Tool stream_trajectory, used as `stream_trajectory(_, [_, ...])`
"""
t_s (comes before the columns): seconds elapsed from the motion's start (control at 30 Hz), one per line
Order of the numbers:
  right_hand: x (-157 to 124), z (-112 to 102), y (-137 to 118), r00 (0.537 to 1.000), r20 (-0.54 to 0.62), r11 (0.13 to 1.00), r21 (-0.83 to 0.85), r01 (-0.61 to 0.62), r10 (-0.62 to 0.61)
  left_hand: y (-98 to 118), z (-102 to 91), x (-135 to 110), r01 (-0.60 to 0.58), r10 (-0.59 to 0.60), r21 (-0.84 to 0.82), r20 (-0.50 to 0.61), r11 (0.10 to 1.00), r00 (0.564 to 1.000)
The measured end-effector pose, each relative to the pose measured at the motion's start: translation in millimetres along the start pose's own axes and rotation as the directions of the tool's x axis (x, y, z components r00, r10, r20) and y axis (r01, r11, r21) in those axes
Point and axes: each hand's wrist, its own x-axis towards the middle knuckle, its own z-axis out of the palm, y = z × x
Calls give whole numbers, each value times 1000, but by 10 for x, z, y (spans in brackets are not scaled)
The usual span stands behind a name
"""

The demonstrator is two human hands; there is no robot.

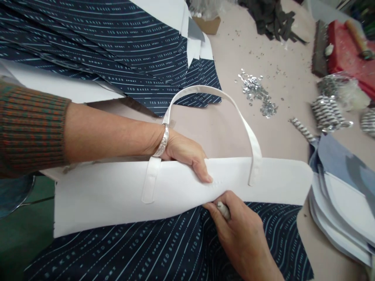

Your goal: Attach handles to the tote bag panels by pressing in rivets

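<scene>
A long white bag panel (102, 191) with a looped white strap handle (238, 107) lies across the middle, joined along its lower edge to dark navy printed lining fabric (140, 251). My left hand (187, 154) reaches through the strap loop and grips the panel's top edge, thumb on the front and fingers hidden behind. Just right of that thumb tip, small raised marks show on the white surface. Below it, my right hand (238, 224) is closed at the seam between panel and lining. A pale grey rod-like tool (223, 210) shows in its fingers; the tip is hidden.
Stacked navy printed pieces (117, 58) lie at upper left. Small silver metal bits (258, 93) are scattered on the table (222, 58). Dark strips (272, 19), a red block (348, 58), bagged striped rolls (328, 111) and stacked white panels (342, 210) stand rightward.
</scene>
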Motion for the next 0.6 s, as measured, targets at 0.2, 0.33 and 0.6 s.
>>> stream_trajectory(0.2, [9, -21, -14, 999, 39, 999, 29, 14, -15, 67, -11, -121, 23, -12, 130, -84, 991, 996])
stream_trajectory(0.33, [21, -49, -33, 996, 86, 999, 54, -3, -1, 39, -9, -158, 18, -27, 187, 43, 982, 999])
stream_trajectory(0.6, [43, -63, -80, 989, 136, 997, 57, -60, 52, -33, 92, -134, 96, -87, 105, -83, 990, 993])
